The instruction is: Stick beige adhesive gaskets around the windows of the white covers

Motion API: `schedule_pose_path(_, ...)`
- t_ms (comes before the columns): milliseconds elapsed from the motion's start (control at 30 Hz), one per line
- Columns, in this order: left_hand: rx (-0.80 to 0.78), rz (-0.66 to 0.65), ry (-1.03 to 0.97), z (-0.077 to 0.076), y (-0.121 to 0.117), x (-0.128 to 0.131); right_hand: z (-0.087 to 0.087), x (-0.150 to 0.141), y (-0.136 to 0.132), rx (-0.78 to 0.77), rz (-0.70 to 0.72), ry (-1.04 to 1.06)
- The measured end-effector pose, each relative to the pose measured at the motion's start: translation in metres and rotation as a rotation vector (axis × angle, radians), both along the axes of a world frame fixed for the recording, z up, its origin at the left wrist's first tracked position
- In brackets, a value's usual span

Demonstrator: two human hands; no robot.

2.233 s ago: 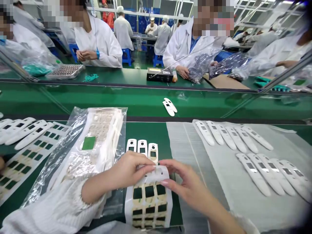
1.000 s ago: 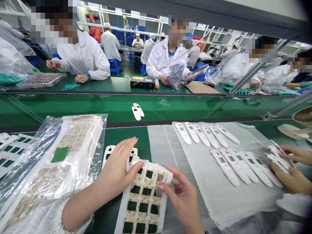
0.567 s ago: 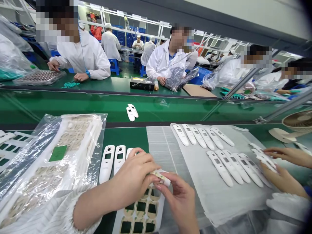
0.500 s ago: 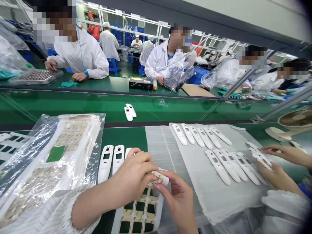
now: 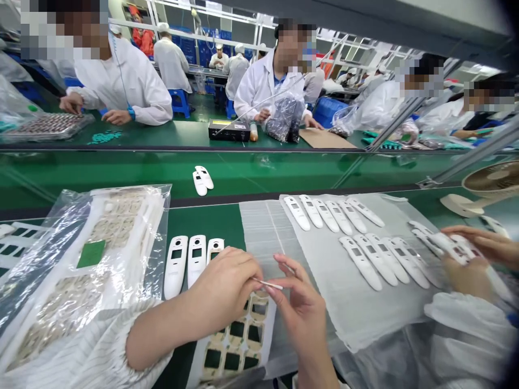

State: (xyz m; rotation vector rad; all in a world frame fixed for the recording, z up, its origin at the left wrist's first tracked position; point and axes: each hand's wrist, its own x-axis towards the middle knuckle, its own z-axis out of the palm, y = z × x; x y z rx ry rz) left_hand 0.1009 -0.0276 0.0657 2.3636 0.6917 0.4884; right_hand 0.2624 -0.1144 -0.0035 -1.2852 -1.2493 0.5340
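Note:
A backing sheet of die-cut adhesive frames [image 5: 243, 346] with square cut-outs lies in front of me, its far edge bent up and seen nearly edge-on. My left hand [image 5: 231, 283] pinches that edge between thumb and fingers, partly hiding the sheet. My right hand [image 5: 298, 302] pinches the same edge from the right between thumb and index finger, the other fingers lifted. Just beyond my left hand lie three white plastic housings: a left housing [image 5: 175, 275], a middle housing [image 5: 196, 256] and a right housing [image 5: 214, 247]. My left hand covers part of the right one.
On the left is a clear bag [image 5: 158, 237] of adhesive sheets, with a green square [image 5: 91, 254] on it. Rows of white housings [image 5: 338, 216] lie on foam sheeting [image 5: 316, 270] at right. A co-worker's hands [image 5: 466, 270] hold housings there. A fan [image 5: 492, 178] stands behind.
The view has swung right. My left hand has gone from spread over the sheet to pinching its edge. The raised edge, curled half a second ago, now looks flat and thin between both hands.

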Motion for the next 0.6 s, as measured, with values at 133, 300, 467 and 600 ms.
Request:
schedule_pose_path(133, -0.047, 0.004, 0.133, 0.011, -0.002, 0.001, 0.003, 0.001, 0.0, -0.007, 0.097, -0.001)
schedule_pose_path(300, -0.074, 0.002, 0.269, 0.016, 0.003, 0.005, 0.009, 0.007, -0.003, -0.018, 0.089, -0.149)
schedule_pose_path(467, -0.057, -0.011, 0.341, 0.013, 0.003, 0.009, 0.018, 0.01, -0.005, 0.037, 0.04, -0.35)
schedule_pose_path(600, -0.055, 0.004, 0.372, 0.009, 0.003, 0.01, 0.02, 0.005, -0.003, 0.127, -0.012, -0.439)
